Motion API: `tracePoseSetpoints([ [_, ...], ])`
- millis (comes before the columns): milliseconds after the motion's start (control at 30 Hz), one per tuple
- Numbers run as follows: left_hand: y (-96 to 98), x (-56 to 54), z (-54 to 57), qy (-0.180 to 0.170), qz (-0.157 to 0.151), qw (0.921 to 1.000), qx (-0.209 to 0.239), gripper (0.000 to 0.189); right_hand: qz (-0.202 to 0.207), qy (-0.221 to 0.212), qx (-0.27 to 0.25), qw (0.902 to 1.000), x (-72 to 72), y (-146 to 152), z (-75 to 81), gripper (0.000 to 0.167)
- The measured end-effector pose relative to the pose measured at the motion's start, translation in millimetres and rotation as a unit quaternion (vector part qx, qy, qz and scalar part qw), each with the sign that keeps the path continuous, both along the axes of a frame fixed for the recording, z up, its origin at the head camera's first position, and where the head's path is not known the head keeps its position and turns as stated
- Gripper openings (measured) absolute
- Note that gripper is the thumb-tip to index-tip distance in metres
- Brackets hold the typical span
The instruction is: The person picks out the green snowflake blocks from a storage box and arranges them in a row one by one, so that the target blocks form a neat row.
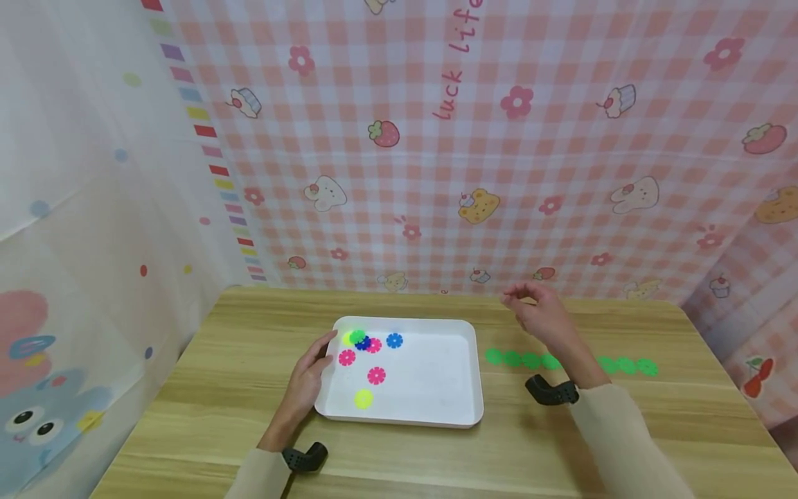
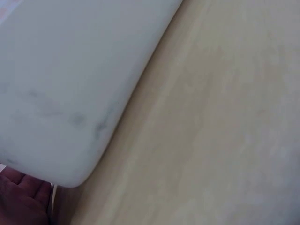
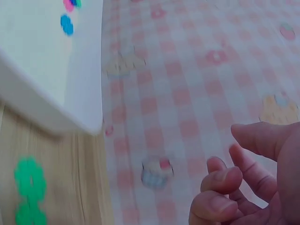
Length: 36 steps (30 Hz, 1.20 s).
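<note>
A white tray (image 1: 430, 374) lies on the table with several snowflake-shaped plastic discs in its left half: pink discs (image 1: 377, 375), yellow discs (image 1: 364, 399), a light blue disc (image 1: 395, 340), a dark blue disc (image 1: 362, 344) and a green disc (image 1: 357, 336). My left hand (image 1: 309, 378) holds the tray's left edge; in the left wrist view, its fingers (image 2: 28, 187) show beside a tray corner. Raised beyond a row of green discs (image 1: 531, 360), my right hand (image 1: 542, 315) has loosely bent fingers, thumb and fingertips apart, nothing between them. My right forearm hides the row's middle.
The wooden table (image 1: 399, 464) ends at a pink checked cloth (image 1: 399, 173) hanging behind it. A white patterned cloth (image 1: 125, 208) hangs on the left. Each wrist bears a black camera mount (image 1: 551, 391).
</note>
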<state>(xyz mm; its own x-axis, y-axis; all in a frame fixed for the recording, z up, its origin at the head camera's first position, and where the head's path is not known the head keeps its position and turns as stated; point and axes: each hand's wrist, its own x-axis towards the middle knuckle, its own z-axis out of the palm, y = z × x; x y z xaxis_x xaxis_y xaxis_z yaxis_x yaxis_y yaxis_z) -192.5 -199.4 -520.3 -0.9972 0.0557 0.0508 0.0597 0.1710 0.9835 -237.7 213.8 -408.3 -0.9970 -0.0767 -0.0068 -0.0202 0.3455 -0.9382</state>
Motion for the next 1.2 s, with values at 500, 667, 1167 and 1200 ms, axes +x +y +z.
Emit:
tracePoseSetpoints([
  [500, 1.2, -2.2, -0.9, -0.004, 0.006, 1.0, -0.001, 0.046, 0.061, -0.044, 0.001, 0.9972, -22.2, -104, -9.3, 0.015],
  [667, 0.9, -2.8, 0.2, -0.005, 0.005, 0.9999, -0.008, 0.046, 0.078, -0.053, -0.003, 0.9955, -23.0, -136, -18.2, 0.014],
  [1167, -0.2, -2.4, -0.6, -0.005, 0.007, 0.9999, -0.009, 0.046, 0.124, -0.108, 0.067, 0.9841, -11.8, -210, -53.5, 0.028],
  [1200, -0.1, -2.4, -1.0, -0.006, 0.007, 0.9999, -0.008, 0.046, 0.123, -0.106, 0.073, 0.9841, -12.0, -213, -56.4, 0.029],
])
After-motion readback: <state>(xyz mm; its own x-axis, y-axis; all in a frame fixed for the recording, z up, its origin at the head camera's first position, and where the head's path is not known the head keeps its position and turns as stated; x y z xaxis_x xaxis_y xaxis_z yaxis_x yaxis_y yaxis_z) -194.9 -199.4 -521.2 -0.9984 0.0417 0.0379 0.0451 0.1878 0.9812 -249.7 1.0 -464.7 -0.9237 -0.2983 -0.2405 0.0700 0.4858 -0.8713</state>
